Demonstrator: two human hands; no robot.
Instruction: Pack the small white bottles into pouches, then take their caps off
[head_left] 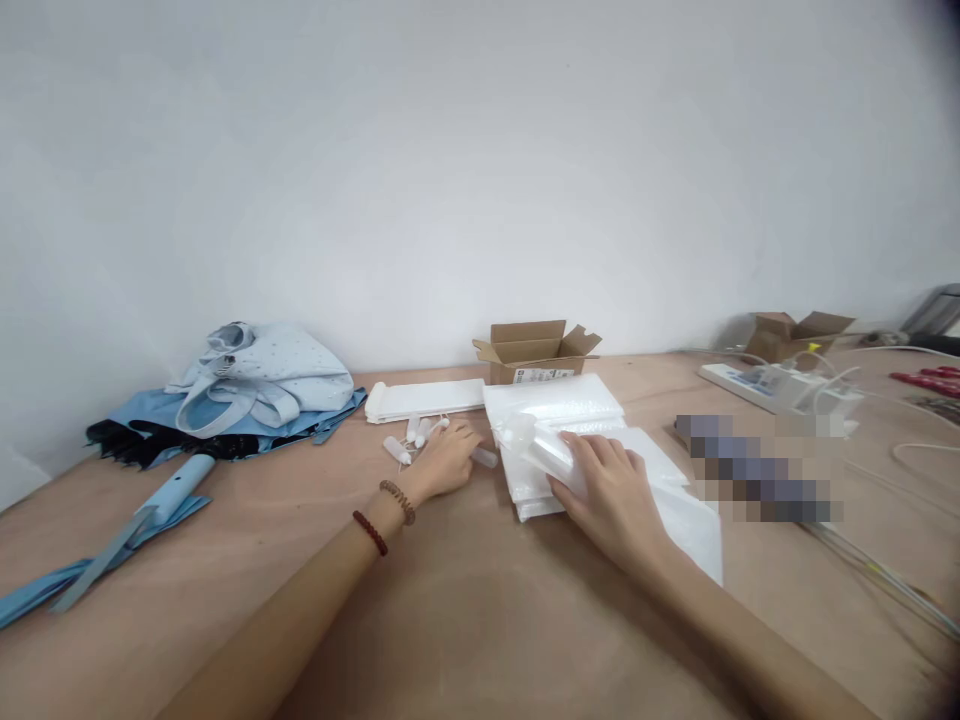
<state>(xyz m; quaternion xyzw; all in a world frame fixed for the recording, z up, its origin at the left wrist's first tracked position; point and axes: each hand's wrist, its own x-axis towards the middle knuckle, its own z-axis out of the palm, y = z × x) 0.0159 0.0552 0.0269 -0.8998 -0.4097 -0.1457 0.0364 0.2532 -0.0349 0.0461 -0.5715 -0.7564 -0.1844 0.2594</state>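
The right hand (pixel 607 490), fingers spread and not clearly gripping, presses a clear plastic bag (pixel 536 450) onto a stack of bags (pixel 555 398) — pinning it steady — while the half-curled left hand (pixel 442 462) rests beside small white plastic tubes (pixel 409 438), any hold unclear.

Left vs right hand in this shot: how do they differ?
The left hand wears two brown bead bracelets at the wrist; the right hand shows none. The left hand's fingers sit by a small white plastic tube and loose white parts; the right hand lies over a clear plastic bag on a stack of white bags. Both are bare and palm down over the wooden table.
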